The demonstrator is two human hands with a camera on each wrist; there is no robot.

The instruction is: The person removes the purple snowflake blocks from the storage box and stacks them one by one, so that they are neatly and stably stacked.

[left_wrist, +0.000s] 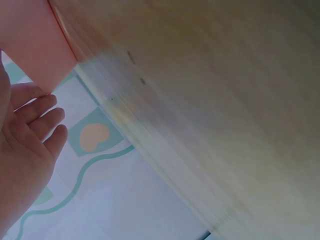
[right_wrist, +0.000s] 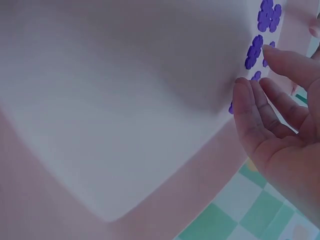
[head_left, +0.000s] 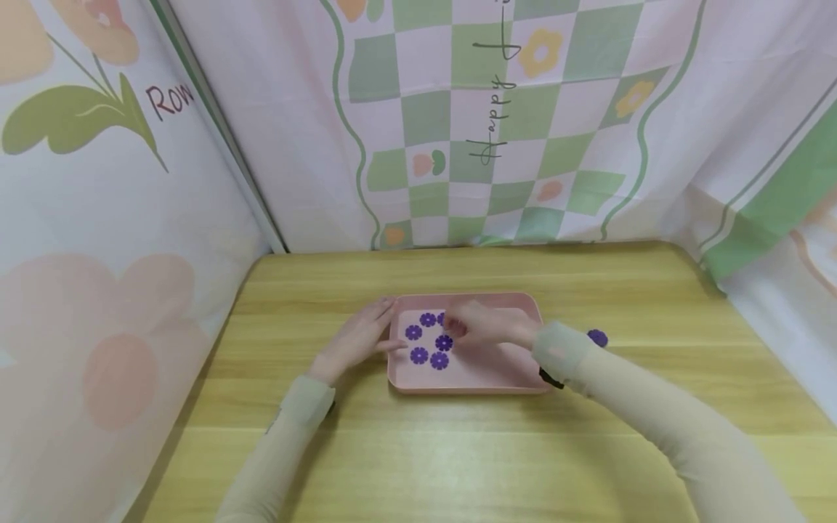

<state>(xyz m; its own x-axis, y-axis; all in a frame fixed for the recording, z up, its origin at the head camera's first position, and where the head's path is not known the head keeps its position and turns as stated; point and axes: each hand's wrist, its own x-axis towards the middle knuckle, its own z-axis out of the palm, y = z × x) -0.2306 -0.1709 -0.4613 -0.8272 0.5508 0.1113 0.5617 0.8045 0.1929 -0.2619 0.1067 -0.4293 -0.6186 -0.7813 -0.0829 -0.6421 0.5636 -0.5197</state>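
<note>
On the wooden table lies a pink tray with several flat purple flower-shaped pieces grouped in its left half. My left hand rests against the tray's left end, thumb reaching over the rim and the other fingers extended near the back corner. In the left wrist view those fingers lie relaxed by the tray's pink side. My right hand hovers over the tray, fingertips close to the back flower pieces and partly covering one. The right wrist view shows a gap between thumb and fingers, near a purple flower piece.
Another dark purple piece lies on the table right of the tray, partly behind the right sleeve. A checkered fabric hangs behind the table, and printed curtains stand along the left and right sides.
</note>
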